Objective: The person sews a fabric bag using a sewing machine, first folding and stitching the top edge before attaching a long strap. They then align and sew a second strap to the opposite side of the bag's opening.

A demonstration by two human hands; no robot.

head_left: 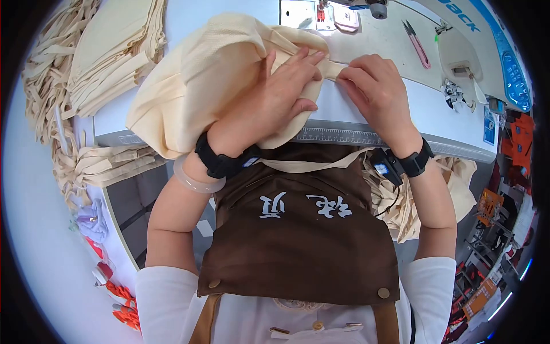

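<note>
A cream cloth bag (197,80) lies bunched on the white sewing table, left of the middle. My left hand (286,83) rests on its right part, fingers spread over the fabric. At the bag's right edge a narrow cream strap (333,70) sticks out. My right hand (372,83) pinches the end of this strap between thumb and fingers. The strap's far end crosses my lap as a band (312,166), though its link to the bag is hidden. Just beyond the bag is the sewing machine's needle area (322,14).
Stacked cream cloth pieces (114,46) and bundled straps (48,74) lie at the left. Pink-handled tweezers (418,46) lie on the machine bed. A ruler strip (338,134) runs along the table's front edge. More cream cloth (401,206) hangs below at the right.
</note>
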